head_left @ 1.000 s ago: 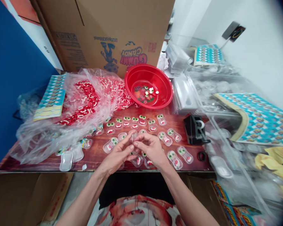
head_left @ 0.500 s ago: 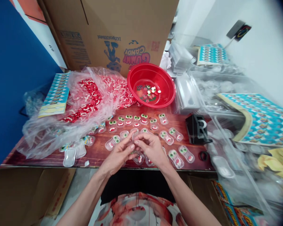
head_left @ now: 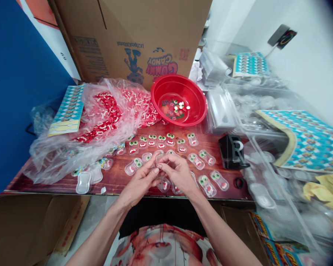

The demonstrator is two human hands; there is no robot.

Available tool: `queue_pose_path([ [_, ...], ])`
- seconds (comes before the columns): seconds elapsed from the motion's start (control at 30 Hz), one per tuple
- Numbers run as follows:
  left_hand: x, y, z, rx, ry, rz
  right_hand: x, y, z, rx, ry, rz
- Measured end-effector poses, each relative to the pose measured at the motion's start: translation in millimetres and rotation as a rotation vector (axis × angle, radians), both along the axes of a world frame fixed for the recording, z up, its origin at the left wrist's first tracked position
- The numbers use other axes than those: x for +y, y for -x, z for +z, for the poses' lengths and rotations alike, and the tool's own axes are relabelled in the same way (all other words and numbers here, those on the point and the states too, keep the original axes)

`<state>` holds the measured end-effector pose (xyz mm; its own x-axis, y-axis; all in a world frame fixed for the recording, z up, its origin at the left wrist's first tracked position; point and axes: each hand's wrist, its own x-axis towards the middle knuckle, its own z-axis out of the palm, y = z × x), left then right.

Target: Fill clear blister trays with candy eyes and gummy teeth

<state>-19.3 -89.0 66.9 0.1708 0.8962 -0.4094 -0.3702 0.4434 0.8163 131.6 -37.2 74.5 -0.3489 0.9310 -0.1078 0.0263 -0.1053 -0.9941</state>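
Between my two hands is a small clear plastic tray (head_left: pixel 159 158), mostly covered by fingers. My left hand (head_left: pixel 142 181) is closed around its left side, thumb on top. From the right, my right hand (head_left: pixel 177 171) pinches the same piece, the two thumbs nearly meeting. What the tray contains is hard to make out. Around and below the hands lie several filled clear trays (head_left: pixel 207 186), each with green candy eyes and red-and-white candy lips. More filled trays (head_left: pixel 152 140) stand in a row farther back on the wooden table (head_left: pixel 113 186).
A red basin (head_left: pixel 192 90) with a few candy eyes stands at the back. Left of it spreads a plastic bag of red-and-white candies (head_left: pixel 108 111). Unfilled trays (head_left: pixel 83 182) lie front left. A black tape dispenser (head_left: pixel 232 151) and clear bins (head_left: pixel 266 133) are on the right. Behind rises a cardboard box (head_left: pixel 144 26).
The view has shifted very slightly. Both hands stay together on the small tray, with the fingers moved only a little.
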Motion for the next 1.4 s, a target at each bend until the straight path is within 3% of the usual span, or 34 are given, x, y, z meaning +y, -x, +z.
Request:
queue_pose_path([
  [0.57,-2.0,-2.0,-2.3,0.061,0.003,0.044,-2.3,3.8,-10.2,-0.100,-0.096,0.015],
  [0.8,-4.0,0.0,-2.9,0.076,-0.001,0.055,0.1,4.8,-9.5,0.007,0.007,0.027],
  [1.07,-4.2,-0.2,0.5,0.098,0.012,0.074,-0.3,3.0,-8.5,-0.030,-0.019,0.072],
  [1.4,-2.7,-1.4,1.8,-0.018,0.007,0.069,0.4,-2.6,-15.9,-0.040,-0.044,0.158],
])
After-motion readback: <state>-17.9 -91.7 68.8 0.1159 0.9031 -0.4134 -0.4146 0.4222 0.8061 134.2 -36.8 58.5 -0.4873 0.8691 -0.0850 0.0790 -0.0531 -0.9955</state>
